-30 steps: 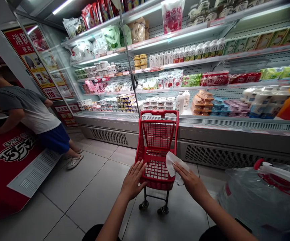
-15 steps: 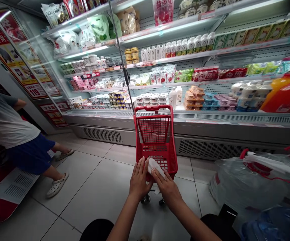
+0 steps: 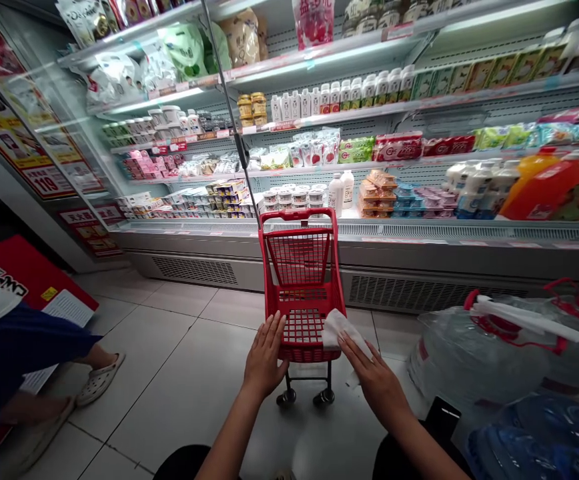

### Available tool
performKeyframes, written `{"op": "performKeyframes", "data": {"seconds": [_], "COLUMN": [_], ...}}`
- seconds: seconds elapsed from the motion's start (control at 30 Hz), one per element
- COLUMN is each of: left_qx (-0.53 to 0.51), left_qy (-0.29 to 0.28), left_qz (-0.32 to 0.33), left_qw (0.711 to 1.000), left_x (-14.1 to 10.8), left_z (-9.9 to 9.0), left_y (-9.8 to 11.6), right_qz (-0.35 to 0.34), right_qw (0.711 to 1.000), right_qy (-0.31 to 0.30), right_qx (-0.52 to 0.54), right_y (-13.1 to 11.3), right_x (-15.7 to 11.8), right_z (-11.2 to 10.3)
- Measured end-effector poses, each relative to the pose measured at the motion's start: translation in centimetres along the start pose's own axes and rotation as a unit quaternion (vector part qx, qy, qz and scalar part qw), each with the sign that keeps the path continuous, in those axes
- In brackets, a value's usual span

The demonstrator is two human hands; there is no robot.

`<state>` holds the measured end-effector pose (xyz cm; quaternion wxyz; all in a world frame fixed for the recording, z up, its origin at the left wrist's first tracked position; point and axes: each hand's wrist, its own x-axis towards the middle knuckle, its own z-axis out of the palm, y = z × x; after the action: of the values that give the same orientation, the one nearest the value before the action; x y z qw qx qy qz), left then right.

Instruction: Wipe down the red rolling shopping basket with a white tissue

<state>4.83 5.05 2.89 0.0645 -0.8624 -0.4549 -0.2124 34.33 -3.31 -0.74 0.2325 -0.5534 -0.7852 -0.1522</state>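
Observation:
A small red plastic shopping cart [image 3: 299,293] stands in front of me, its basket made of open grid and its wheels on the floor. At the basket's near right corner my right hand [image 3: 372,377] holds a white paper wipe [image 3: 338,327], fingers laid long over it against the rim. Part of the wipe hangs down below the fingers. Flat against the near left corner of the basket rests my left hand [image 3: 265,357], open, with its fingers stretched out and nothing in it.
Behind the cart runs a refrigerated display [image 3: 299,247] with shelves of dairy and drinks. Large water bottles [image 3: 479,360] stand on the right, near a dark phone [image 3: 442,419] by my knee. At the left a person in blue shorts [image 3: 29,347] stands by a red stand [image 3: 24,273].
My right hand has slid the wipe rightward along the near rim to the corner, away from my left hand. The person at the left has shifted toward the frame's left edge.

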Motion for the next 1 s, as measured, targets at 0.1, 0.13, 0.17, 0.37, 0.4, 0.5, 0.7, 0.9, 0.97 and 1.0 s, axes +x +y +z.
{"op": "performKeyframes", "data": {"seconds": [0.1, 0.13, 0.17, 0.37, 0.4, 0.5, 0.7, 0.9, 0.97, 1.0], "left_qx": [-0.009, -0.015, -0.022, -0.042, -0.042, -0.036, 0.008, -0.015, -0.022, -0.023], "left_qy": [0.013, 0.014, 0.014, 0.019, 0.018, -0.006, -0.05, -0.045, -0.028, -0.021], "left_qz": [-0.015, -0.016, -0.015, -0.025, -0.022, 0.017, 0.07, 0.104, 0.094, 0.091], "left_qw": [1.0, 1.0, 1.0, 0.999, 0.999, 0.999, 0.996, 0.993, 0.995, 0.995], "left_x": [0.0, 0.0, 0.0, -0.5, -0.6, -0.5, 2.1, 3.8, 3.4, 3.1], "left_z": [0.7, 0.9, 1.1, 1.4, 1.3, 0.7, -1.1, 0.2, 1.0, 1.4], "left_y": [1.3, 1.7, 2.0, 2.7, 2.6, 1.7, -1.6, -1.2, -0.2, 0.4], "right_qz": [-0.022, -0.034, -0.046, -0.104, -0.109, -0.11, -0.015, 0.066, 0.092, 0.103], "right_qw": [0.999, 0.999, 0.998, 0.992, 0.992, 0.993, 1.0, 0.997, 0.994, 0.993], "right_qy": [0.021, 0.028, 0.034, 0.059, 0.057, 0.037, 0.018, 0.015, 0.008, 0.004], "right_qx": [0.014, 0.021, 0.027, 0.041, 0.04, 0.035, -0.008, -0.044, -0.056, -0.061], "right_y": [-2.3, -3.3, -4.4, -8.4, -8.3, -6.7, -0.3, 3.6, 4.0, 4.2], "right_x": [1.7, 2.4, 3.1, 5.9, 5.8, 4.4, -0.6, -2.6, -2.9, -3.0], "right_z": [1.4, 2.0, 2.6, 4.6, 4.5, 3.3, 0.3, -0.2, 0.1, 0.2]}}
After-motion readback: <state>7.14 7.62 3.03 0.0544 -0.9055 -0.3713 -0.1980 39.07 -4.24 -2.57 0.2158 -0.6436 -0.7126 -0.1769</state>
